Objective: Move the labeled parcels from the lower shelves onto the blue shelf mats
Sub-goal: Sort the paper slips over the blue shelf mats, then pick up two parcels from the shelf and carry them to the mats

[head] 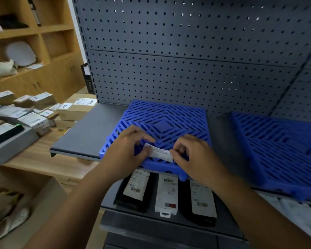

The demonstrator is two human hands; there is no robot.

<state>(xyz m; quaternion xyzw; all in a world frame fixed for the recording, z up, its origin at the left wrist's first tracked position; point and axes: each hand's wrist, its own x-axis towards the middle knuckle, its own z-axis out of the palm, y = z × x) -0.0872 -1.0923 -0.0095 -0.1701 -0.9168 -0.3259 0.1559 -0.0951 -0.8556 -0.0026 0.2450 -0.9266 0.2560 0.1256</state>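
Observation:
A small white label (160,153) is held over the front of a blue slatted shelf mat (162,121) on the grey upper shelf. My left hand (127,150) pinches its left end and my right hand (192,155) pinches its right end. On the lower shelf below lie three parcels side by side: a black one with a white label (136,189), a white one with a barcode (166,193), and another black labeled one (201,200). A second blue mat (280,150) sits on the upper shelf to the right.
A grey pegboard wall (187,51) backs the shelves. To the left, a wooden table (48,159) carries several labeled boxes (77,108) and grey packets. Wooden shelving (25,42) stands at the far left. More white packets (302,216) lie at the lower right.

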